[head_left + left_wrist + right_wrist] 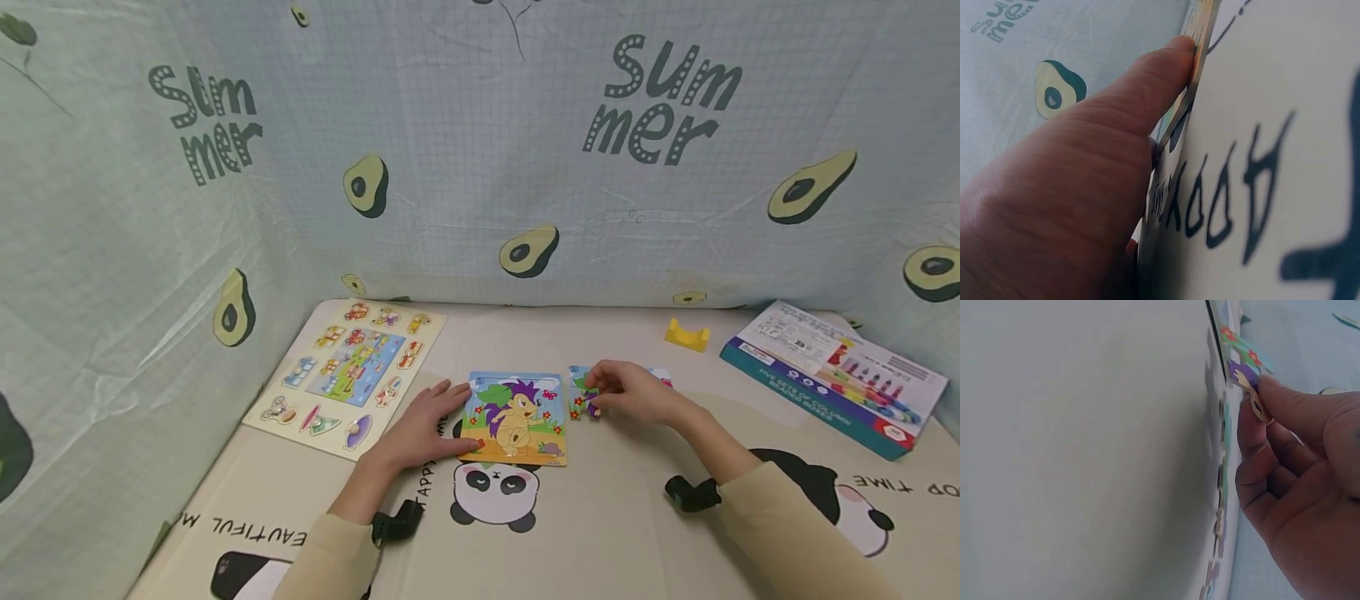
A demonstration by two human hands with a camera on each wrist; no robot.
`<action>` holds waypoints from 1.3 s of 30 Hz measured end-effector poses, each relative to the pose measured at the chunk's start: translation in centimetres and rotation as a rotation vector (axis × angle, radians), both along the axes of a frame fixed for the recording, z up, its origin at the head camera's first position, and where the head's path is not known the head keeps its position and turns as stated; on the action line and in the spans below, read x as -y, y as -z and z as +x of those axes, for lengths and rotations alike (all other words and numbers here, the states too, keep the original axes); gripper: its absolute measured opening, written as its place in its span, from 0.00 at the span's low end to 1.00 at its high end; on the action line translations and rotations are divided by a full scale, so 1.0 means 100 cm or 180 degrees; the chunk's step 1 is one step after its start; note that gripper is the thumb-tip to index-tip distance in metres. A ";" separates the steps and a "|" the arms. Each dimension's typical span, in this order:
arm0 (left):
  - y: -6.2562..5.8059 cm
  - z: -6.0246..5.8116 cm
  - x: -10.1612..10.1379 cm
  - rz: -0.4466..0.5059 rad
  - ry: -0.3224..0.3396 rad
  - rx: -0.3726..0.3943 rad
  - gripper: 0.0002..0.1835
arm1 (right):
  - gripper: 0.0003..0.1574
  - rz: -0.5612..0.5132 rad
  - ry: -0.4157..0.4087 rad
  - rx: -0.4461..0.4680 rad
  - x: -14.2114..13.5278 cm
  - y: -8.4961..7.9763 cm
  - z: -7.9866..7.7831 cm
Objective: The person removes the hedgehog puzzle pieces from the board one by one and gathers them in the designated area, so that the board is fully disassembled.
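A square hedgehog puzzle board (517, 421) lies on the table in the head view. My left hand (423, 429) rests at its left side, fingers spread straight, with the thumb (1166, 65) on the board's edge in the left wrist view. To the right, my right hand (633, 392) pinches a jigsaw puzzle piece (1249, 384) between thumb and forefinger. This piece is purple and cream and stands tilted in the right wrist view. Other puzzle pieces (577, 375) lie under and beside the right hand, partly hidden by it.
A wooden picture board (285, 425) with vehicle and boat shapes lies at the left. Near the back right sit a yellow plastic part (687, 336) and a boxed bead set (832, 375). Patterned cloth walls (450, 167) rise behind and at the sides.
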State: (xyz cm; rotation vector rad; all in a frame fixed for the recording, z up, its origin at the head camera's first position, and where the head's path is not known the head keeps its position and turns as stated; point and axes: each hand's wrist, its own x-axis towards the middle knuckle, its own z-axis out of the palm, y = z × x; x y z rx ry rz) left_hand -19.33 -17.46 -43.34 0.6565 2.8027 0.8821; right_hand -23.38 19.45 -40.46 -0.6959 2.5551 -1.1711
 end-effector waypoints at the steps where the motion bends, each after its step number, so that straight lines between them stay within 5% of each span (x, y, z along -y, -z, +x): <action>1: 0.000 0.000 0.000 -0.0005 -0.0003 0.0004 0.48 | 0.08 0.0000 -0.0026 0.0008 -0.002 0.001 0.000; 17: 0.000 0.000 -0.002 0.0043 -0.0012 -0.0001 0.47 | 0.08 0.0241 0.0022 -0.0130 -0.004 0.010 0.001; 39: -0.001 0.001 -0.002 0.0009 -0.0045 0.0033 0.48 | 0.20 0.0467 -0.0125 -0.0251 -0.012 0.009 0.003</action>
